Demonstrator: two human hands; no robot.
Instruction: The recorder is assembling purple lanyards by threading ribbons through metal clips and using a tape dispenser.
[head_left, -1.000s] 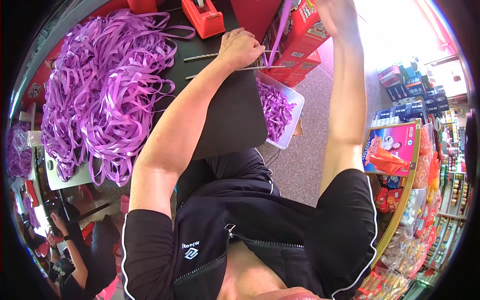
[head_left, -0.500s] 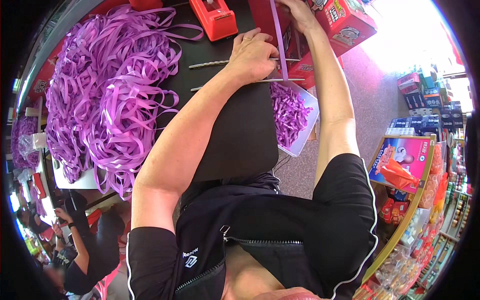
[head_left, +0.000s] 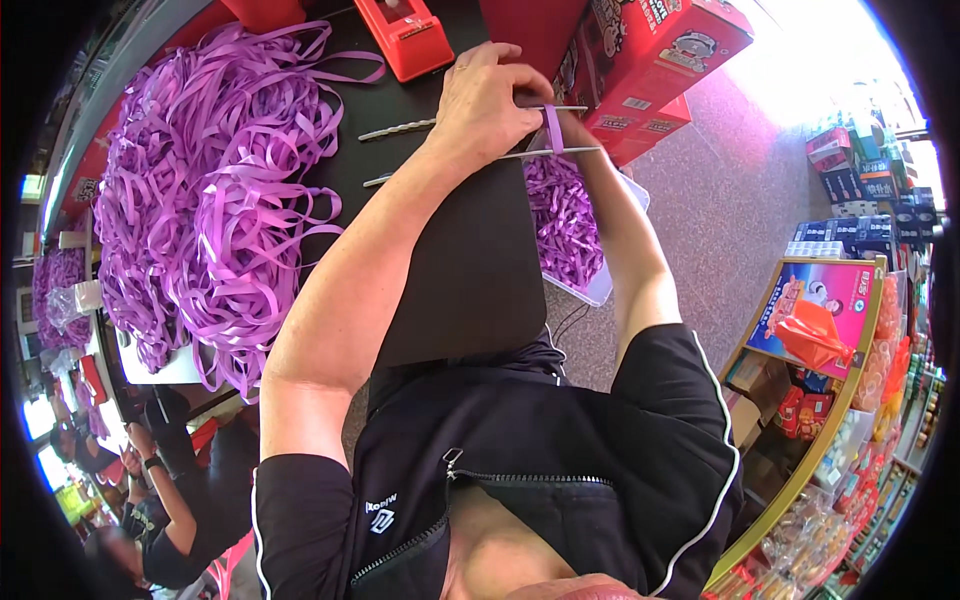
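Note:
Two slim metal rods (head_left: 393,131) lie side by side, reaching past the edge of the black tabletop (head_left: 462,270). A purple ribbon (head_left: 553,130) crosses both near their far ends. My left hand (head_left: 487,103) is over the rods, its thumb and forefinger curled closed against the ribbon. Close beside it, my right hand (head_left: 577,132) sits behind the rods at the ribbon; its fingers are mostly hidden. Under the rods, a white bin (head_left: 597,288) holds many short folded purple ribbon pieces (head_left: 566,215).
A big tangled heap of purple ribbon (head_left: 215,200) covers the table's left. Behind are a red tape dispenser (head_left: 408,40) and red printed boxes (head_left: 660,60). A stocked display case (head_left: 815,400) stands at right. Another person (head_left: 170,500) sits at lower left.
My right hand has come down from the far end to the rods beside my left hand. The ribbon, stretched away before, now lies short across the rods. The view has shifted slightly.

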